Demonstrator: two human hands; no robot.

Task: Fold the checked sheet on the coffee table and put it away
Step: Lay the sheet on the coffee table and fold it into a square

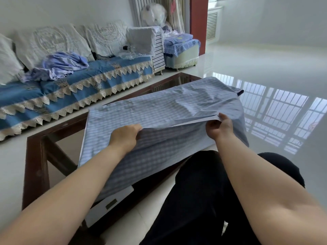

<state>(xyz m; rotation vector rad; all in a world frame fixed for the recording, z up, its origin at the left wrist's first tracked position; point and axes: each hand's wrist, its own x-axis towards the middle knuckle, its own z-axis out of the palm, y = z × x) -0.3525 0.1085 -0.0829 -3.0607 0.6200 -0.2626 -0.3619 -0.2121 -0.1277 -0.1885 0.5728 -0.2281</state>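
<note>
the checked sheet (159, 110) lies spread over the near end of the dark wooden table (35, 156), already doubled into a broad panel, its near part lifted off the table and sloping down toward the person's lap. both hands hold the raised fold of the sheet: the left hand (125, 137) has its fingers curled over the fold about midway along it, and the right hand (219, 126) pinches the layered corner at the sheet's right end, where white edges of the layers show. the step in hand looks like carrying this near edge over to the sheet's far edge to halve it again. to do it well, i would keep the pinched layers aligned so none slips, hold the fold taut between the two hands, and lay it down square with the sheet's far edge. the sheet's far right corner hangs off the table, so it may want pulling in first, lest the fold come out skewed.
</note>
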